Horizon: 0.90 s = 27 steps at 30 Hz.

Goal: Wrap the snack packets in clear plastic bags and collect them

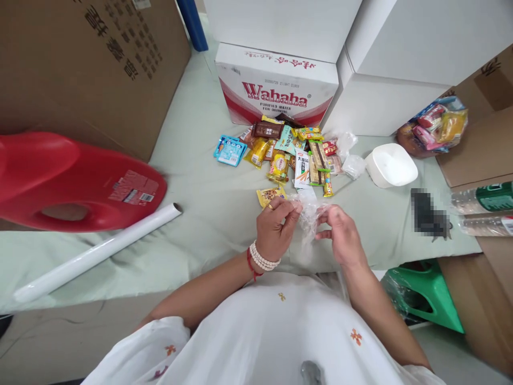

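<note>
My left hand (276, 224), with a white bead bracelet and red string at the wrist, pinches one edge of a clear plastic bag (308, 216). My right hand (340, 235) pinches the bag's other edge, so the bag hangs crumpled between both hands above the pale green cloth (208, 208). Just beyond my hands lies a pile of wrapped snacks (290, 152), and a yellow snack packet (269, 195) rests close to my left hand.
A Wahaha water carton (276, 85) stands behind the snacks. A red plastic jug (68, 182) and a white paper roll (100, 251) lie at left. A white bowl (390, 164), a full snack bag (435, 125), bottles (484, 208) and a green stool (425, 291) sit at right.
</note>
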Each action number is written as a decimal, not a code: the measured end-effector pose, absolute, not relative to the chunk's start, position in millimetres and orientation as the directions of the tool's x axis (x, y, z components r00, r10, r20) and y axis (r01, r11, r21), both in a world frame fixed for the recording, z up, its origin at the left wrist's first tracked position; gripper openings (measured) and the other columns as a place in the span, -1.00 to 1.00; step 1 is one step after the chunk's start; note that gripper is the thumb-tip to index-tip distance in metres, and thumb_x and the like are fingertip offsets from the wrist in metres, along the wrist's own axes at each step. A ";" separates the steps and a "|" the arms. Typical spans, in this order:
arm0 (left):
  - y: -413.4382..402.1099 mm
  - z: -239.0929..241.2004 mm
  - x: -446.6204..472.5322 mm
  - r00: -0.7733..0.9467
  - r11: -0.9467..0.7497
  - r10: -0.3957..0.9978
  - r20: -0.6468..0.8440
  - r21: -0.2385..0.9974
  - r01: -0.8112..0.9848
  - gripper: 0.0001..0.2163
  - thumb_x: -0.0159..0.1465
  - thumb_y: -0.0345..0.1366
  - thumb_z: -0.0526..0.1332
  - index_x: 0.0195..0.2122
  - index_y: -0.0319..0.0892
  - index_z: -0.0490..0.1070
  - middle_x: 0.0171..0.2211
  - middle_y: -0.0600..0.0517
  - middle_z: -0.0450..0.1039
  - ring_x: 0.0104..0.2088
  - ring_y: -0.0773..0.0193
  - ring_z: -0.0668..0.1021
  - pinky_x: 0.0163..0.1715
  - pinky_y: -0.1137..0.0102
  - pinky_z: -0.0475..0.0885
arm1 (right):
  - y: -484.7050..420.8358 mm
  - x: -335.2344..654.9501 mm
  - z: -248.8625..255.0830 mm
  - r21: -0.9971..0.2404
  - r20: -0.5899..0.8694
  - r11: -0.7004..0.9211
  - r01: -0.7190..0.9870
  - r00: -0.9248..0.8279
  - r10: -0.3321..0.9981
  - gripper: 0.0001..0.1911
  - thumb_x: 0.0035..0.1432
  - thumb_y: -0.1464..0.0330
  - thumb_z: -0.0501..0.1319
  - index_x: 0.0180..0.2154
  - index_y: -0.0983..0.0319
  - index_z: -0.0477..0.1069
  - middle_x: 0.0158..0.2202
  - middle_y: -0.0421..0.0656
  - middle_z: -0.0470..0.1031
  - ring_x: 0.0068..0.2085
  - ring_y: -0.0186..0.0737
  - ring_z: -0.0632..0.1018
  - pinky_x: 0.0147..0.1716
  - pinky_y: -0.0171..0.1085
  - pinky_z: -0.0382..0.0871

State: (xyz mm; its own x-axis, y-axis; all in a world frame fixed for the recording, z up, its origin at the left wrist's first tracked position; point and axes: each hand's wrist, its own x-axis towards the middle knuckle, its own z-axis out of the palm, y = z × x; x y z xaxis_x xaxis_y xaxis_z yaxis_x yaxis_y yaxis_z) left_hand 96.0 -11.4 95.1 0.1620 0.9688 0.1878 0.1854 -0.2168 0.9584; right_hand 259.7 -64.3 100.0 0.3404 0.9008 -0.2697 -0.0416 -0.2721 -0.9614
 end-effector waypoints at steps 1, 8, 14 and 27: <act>-12.2 93.9 95.4 0.165 -0.216 0.969 0.185 0.958 0.190 -0.61 0.39 0.09 0.15 -0.42 -0.06 0.49 -0.40 -0.01 0.42 -0.32 0.18 0.40 -0.18 0.28 0.39 | -65.3 256.8 97.1 -0.959 -0.259 -0.282 0.020 0.332 0.907 -0.51 0.14 -0.14 0.32 -0.29 0.17 0.46 -0.28 -0.13 0.48 -0.26 -0.18 0.48 -0.47 -0.32 0.45; 14.9 77.9 88.6 0.062 0.058 0.997 -0.050 0.990 -0.132 -0.68 0.28 0.04 0.33 -0.40 -0.12 0.53 -0.35 0.04 0.41 -0.25 0.25 0.45 -0.16 0.34 0.42 | -64.5 273.2 88.1 -0.969 -0.058 -0.127 0.213 0.303 0.951 -0.80 0.20 0.21 0.36 -0.37 0.16 0.48 -0.25 -0.17 0.45 -0.17 -0.22 0.46 -0.24 -0.31 0.38; 22.5 78.9 87.1 0.422 0.611 0.784 -0.455 0.686 -0.395 -0.40 0.09 0.07 0.46 0.10 0.00 0.38 0.00 -0.02 0.46 -0.06 0.17 0.57 -0.21 0.33 0.53 | -67.5 271.9 85.1 -0.976 -0.213 -0.219 -0.004 0.243 0.946 -0.78 0.20 0.18 0.37 -0.37 0.15 0.46 -0.35 -0.22 0.47 -0.31 -0.24 0.45 -0.23 -0.25 0.44; -5.8 50.8 90.6 0.475 0.652 0.738 -0.479 0.688 -0.319 -0.61 0.01 -0.02 0.52 -0.46 -0.18 0.41 -0.42 0.10 0.45 -0.38 0.36 0.48 -0.35 0.43 0.41 | -74.6 286.9 81.5 -0.903 -0.359 -0.272 -0.334 0.233 0.904 -0.75 -0.01 0.23 0.42 -0.48 0.17 0.39 -0.43 -0.22 0.44 -0.42 -0.26 0.44 -0.39 -0.28 0.35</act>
State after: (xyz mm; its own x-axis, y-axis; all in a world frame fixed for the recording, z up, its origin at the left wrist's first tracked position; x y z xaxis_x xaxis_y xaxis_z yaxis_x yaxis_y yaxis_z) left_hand 90.6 -5.8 50.8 0.4746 0.7384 -0.4791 -0.3187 0.6515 0.6885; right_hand 286.9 -74.6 81.5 0.2329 0.9038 -0.3589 -0.3335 -0.2724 -0.9025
